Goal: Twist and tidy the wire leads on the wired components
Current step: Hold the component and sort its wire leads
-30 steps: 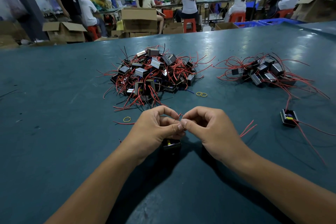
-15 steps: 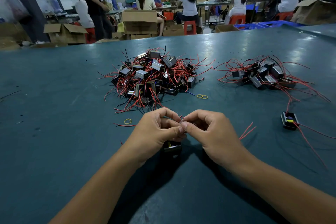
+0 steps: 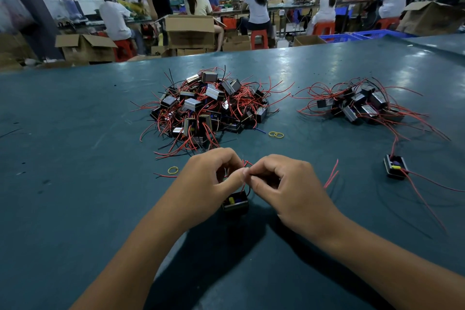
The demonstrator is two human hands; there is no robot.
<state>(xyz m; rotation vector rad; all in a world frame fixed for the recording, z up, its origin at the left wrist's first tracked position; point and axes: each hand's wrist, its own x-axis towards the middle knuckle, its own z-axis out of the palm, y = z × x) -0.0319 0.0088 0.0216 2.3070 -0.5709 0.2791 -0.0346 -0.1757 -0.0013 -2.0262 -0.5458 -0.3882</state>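
Fingertips: thumb and forefinger of the left hand [image 3: 210, 178] and of the right hand [image 3: 286, 189] are meeting at the middle, both pinching the thin wire leads [image 3: 243, 185] of 1 component.
Held component [image 3: 235, 203]: 1 small black block with a yellow part on top is sitting on the table just below the 2 hands, its red and black leads rising into the pinch.
Other fingers: the remaining fingers of both hands are curling inward; whether they are touching the leads cannot be told.
Loose red leads [image 3: 331, 176]: 2 short ends are lying just right of the right hand.
Rubber bands: 3 yellow ones are lying loose, 1 single band [image 3: 172, 170] left of the left hand, and a pair of bands [image 3: 276, 134] touching each other at the near right edge of the big pile.
Big pile [image 3: 208, 106]: 1 heap of black components with tangled red leads is lying far of the hands; too many to count.
Small pile [image 3: 359, 106]: 1 smaller heap is lying to the far right, roughly 8 blocks.
Single component [image 3: 395, 166]: 1 is lying alone at the right, well apart from the hands.
Table [image 3: 75, 184]: 1 teal surface is carrying everything.
Change: the hands are staying in the same pinch as 0.5 s ago; the component has not moved.
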